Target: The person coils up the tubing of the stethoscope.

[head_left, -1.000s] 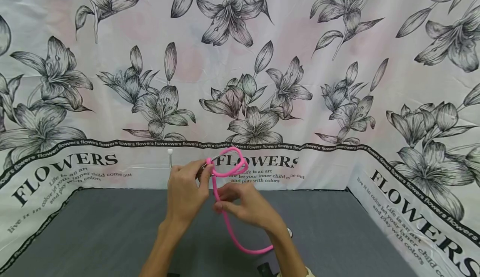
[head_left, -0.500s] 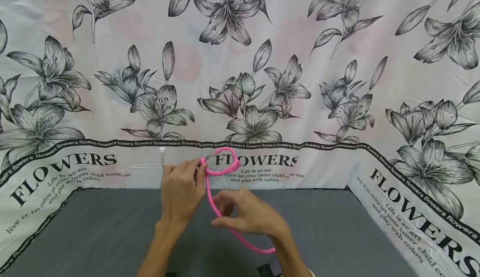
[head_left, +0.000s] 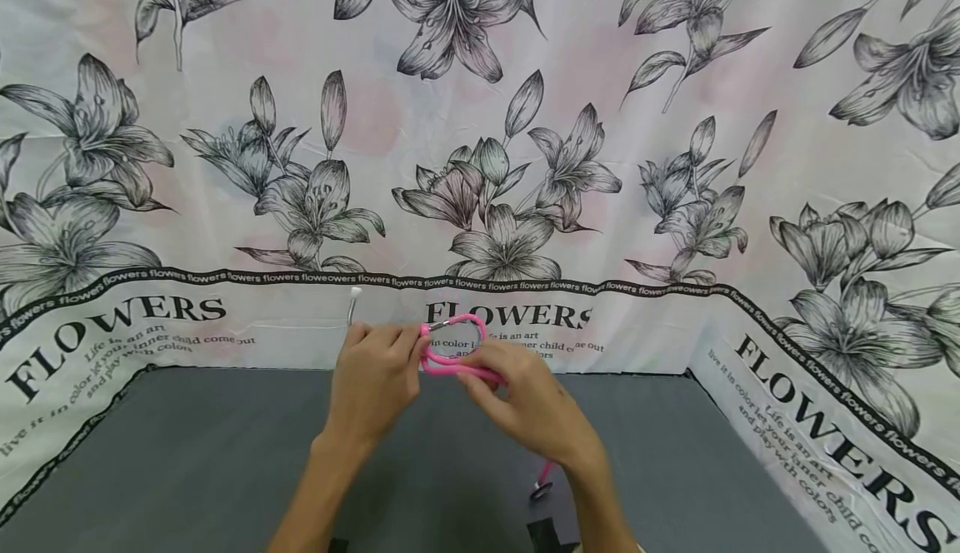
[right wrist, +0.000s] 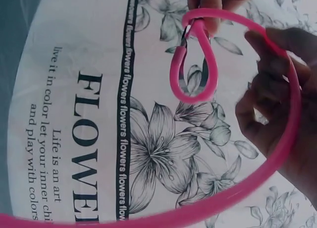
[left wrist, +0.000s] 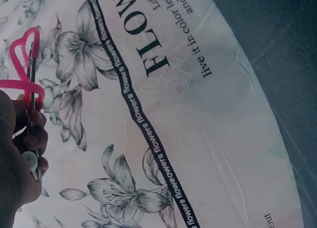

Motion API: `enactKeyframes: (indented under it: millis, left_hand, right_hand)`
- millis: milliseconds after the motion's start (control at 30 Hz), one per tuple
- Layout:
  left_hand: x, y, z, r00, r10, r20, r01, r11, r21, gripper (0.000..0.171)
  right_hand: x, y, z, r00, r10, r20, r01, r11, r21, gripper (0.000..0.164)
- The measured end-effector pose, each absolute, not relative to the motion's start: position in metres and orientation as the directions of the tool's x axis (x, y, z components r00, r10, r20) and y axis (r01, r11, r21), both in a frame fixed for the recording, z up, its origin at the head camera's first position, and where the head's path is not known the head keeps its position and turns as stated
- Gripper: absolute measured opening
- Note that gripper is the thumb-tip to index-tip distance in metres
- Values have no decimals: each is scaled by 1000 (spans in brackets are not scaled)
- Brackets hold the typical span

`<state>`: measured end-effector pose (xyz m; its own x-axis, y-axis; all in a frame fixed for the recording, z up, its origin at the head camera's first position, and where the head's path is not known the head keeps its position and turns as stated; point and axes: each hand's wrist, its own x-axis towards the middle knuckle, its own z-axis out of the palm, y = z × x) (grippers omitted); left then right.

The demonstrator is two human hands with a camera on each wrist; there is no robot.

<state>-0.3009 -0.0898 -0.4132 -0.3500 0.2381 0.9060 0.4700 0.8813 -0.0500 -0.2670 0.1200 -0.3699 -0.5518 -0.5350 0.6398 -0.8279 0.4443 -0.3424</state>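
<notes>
A stethoscope with pink tubing is held up in front of me. My left hand grips its metal ear tubes. One white ear tip sticks out above that hand; in the left wrist view a pale ear tip shows by the palm. Past the fingers, the tubing forms a small loop, with another turn crossing over its base. My right hand pinches the tubing at the loop's lower right. Lower down, beside the right forearm, hangs the dark round chest piece.
Below the hands lies a dark grey tabletop. White cloth printed with black flowers and lettering rises behind it and along both sides. A black object shows at the bottom edge by the right forearm.
My right hand has risen from the hanging tubing to the loop's level, bending the tubing rightward across the ear tubes. The chest piece has come into view. My left hand has shifted slightly right.
</notes>
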Motion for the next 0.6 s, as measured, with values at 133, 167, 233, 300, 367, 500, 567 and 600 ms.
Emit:
enactKeyframes:
  millis: [133,167,233,300,367,500,567,600]
  left_hand:
    - [-300,-85,-413,-347,307,886,490,865,-108,12]
    - [-300,-84,-413,-348,319,882,494,862,-116,12]
    - [-300,-82,-413,-351,330,876,502,856,-121,12]
    - [-299,-81,-413,-351,338,873,513,849,-123,11]
    - [-299,-80,-414,-352,353,867,528,839,-128,11]
    - [-298,-77,-414,-359,394,846,555,819,-146,13]
    - [-296,-76,-413,-360,405,840,570,809,-146,12]
    - [-296,-75,-413,-360,410,838,577,803,-146,12]
  right_hand:
    - [-270,118,-369,-547,-429,719,-791,545,-277,5]
    - [-271,117,-370,-554,-401,730,-774,571,-274,5]
    - [-272,116,-370,-575,-348,741,-732,623,-275,6]
    - [-274,115,-371,-588,-305,749,-695,664,-275,8]
    - [-275,115,-372,-599,-271,754,-657,704,-269,9]
    - [-277,115,-375,-616,-236,752,-606,751,-261,12]
    - [-278,115,-376,-634,-221,741,-582,767,-270,11]
    - [-278,116,-377,-643,-211,736,-570,774,-276,10]
